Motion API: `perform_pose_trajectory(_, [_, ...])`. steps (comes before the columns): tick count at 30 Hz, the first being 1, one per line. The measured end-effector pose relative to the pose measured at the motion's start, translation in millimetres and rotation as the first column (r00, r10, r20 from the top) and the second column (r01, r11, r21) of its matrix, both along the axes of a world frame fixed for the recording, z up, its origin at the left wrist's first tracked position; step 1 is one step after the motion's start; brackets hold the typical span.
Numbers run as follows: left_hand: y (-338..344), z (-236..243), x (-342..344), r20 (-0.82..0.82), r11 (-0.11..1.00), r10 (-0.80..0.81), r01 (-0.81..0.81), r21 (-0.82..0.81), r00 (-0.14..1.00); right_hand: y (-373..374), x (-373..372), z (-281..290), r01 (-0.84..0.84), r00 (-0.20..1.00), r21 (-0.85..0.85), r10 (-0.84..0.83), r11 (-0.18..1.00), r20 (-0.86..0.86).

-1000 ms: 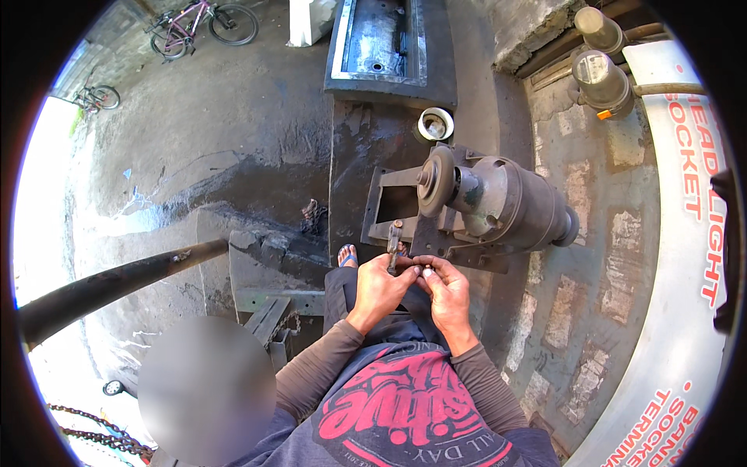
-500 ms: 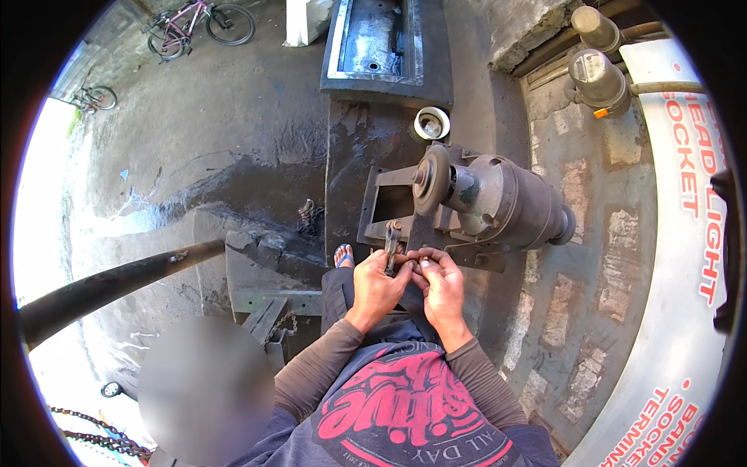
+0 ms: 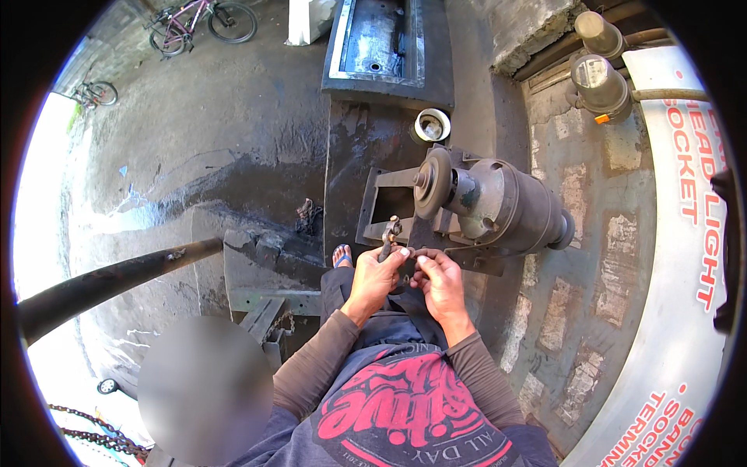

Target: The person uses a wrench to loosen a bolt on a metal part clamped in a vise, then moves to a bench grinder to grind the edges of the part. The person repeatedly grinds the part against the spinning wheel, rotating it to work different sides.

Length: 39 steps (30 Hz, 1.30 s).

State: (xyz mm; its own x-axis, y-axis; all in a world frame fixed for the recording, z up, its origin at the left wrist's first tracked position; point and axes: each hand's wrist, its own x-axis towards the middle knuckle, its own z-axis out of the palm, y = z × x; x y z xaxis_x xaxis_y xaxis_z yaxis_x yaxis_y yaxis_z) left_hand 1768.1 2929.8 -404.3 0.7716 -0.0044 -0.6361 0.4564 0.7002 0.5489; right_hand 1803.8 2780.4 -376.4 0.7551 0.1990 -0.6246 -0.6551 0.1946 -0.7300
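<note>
In front of my body, my left hand (image 3: 375, 274) is closed round a narrow metal piece (image 3: 391, 229) with a knobbly, partly copper-coloured end standing up above the fist. My right hand (image 3: 442, 282) is closed beside it, thumb and forefinger pinched close to the left thumb. Whatever the right fingertips hold, if anything, is too small to make out. Just beyond both hands stands a bench grinder (image 3: 513, 204) with a grey motor body. Its round wheel (image 3: 433, 183) faces left, apart from the metal piece.
A metal frame (image 3: 373, 206) carries the grinder. Beyond it are a white bucket (image 3: 432, 124) and a rectangular trough (image 3: 336, 66). A dark pole (image 3: 124, 284) juts in from the left. A printed sign (image 3: 677, 257) curves along the right, and a bicycle (image 3: 187, 27) stands far left.
The metal piece has turned in my left hand, and its end now shows from another side. The left thumb has shifted slightly upward. Both hands stay close together.
</note>
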Motion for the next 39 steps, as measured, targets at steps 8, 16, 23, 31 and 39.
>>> perform_pose_trajectory(8, [-11, -10, 36, -0.096, 0.980, 0.100, -0.114, -0.162, 0.990, 14, 30, -14, 0.072, 0.989, -0.188, -0.045, 0.980, 0.142])
perform_pose_trajectory(16, [-13, -16, 51, -0.113, 0.914, 0.185, -0.213, -0.344, 0.976, 28, 51, -10, 0.140, 0.980, -0.236, -0.102, 0.962, 0.169])
perform_pose_trajectory(23, [-16, -17, 57, -0.103, 0.893, 0.169, -0.197, -0.405, 0.980, 29, 53, -4, 0.157, 0.967, -0.286, -0.088, 0.945, 0.239])
perform_pose_trajectory(31, [-10, -9, 53, -0.088, 0.880, 0.139, -0.163, -0.446, 0.986, 25, 44, 2, 0.130, 0.960, -0.281, -0.050, 0.951, 0.274])
perform_pose_trajectory(39, [11, -8, 43, -0.029, 0.941, -0.019, 0.008, -0.339, 0.999, 6, 49, -4, 0.011, 1.000, 0.001, -0.011, 1.000, -0.012])
